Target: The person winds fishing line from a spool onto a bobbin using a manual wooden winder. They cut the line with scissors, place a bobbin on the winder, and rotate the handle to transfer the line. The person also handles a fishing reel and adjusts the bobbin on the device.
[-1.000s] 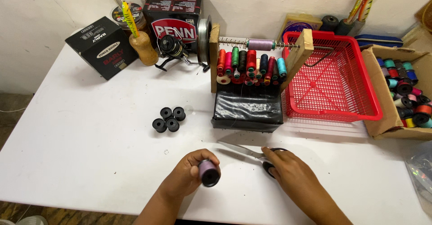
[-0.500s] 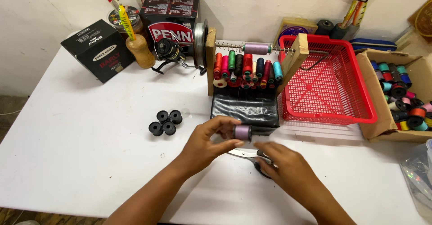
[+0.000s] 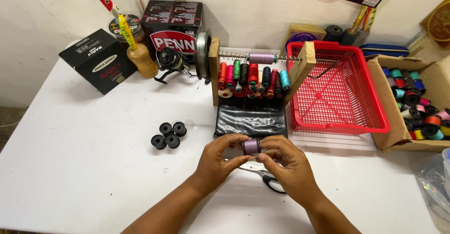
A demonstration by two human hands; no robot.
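Purple spool between both hands' fingers

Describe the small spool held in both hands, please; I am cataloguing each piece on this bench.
The small spool is a short cylinder wound with pale purple thread, with a dark end rim. It lies on its side above the white table, pinched between the fingertips of the left hand and right hand, just in front of the black pouch. Scissors lie beneath.

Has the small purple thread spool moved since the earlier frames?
Yes. The purple spool was carried from the table's near edge toward the black pouch, now held by both hands.
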